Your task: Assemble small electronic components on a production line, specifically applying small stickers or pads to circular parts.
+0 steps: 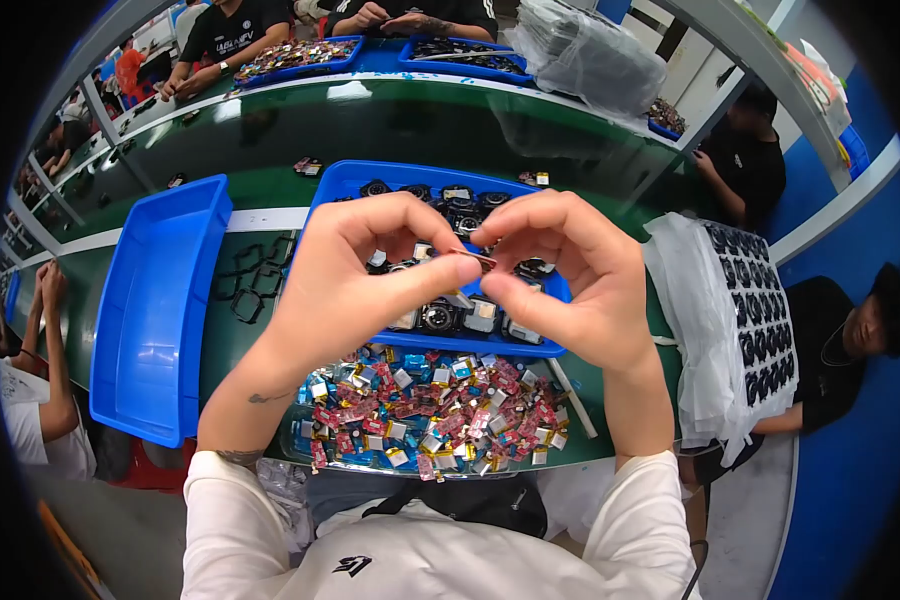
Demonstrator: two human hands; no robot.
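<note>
Above a blue tray (320, 205), my left hand (365, 275) pinches a small reddish circuit board (477, 258) between thumb and forefinger. My right hand (575, 275) closes its thumb and forefinger around the board's right end. A small yellowish-silver piece (459, 298) shows just below the board; whether it is joined is unclear. Black round-faced watch-like housings (438, 316) fill the tray, partly hidden by my hands. Nearer to me lies a heap of red circuit boards with silver battery cells (435, 410).
An upright-tilted blue tray (150, 310) stands at left beside black frames (250, 280). At right, a white-wrapped stack (740, 320) carries rows of black parts. A white stick (572, 398) lies by the heap. A green conveyor (260, 130) runs beyond; several people work around.
</note>
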